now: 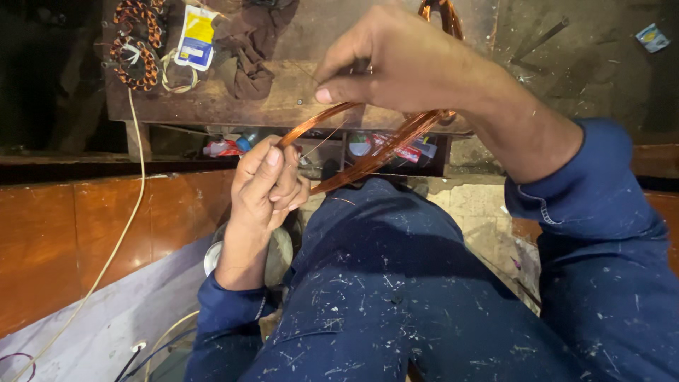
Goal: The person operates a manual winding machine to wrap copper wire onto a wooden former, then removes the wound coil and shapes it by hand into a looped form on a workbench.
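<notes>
Both hands (pixel 265 185) — copper coil (pixel 368 152) between

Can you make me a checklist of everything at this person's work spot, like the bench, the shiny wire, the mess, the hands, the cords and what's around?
Surface: worn brown workbench, scratched and dusty.
Job's things: copper wire coil, a long thin loop held over the lap.
Clutter: brown rag, yellow and white packet, wound copper stator on the bench; small tubes and packets on the shelf beneath.
Grippers: left hand pinches the coil's near end; right hand fingers pinch a fine strand above it.
Cables: pale cord running down from the bench; dark wires at the bottom left.
Surroundings: orange-brown panel, gritty floor, speckled blue trousers.
</notes>
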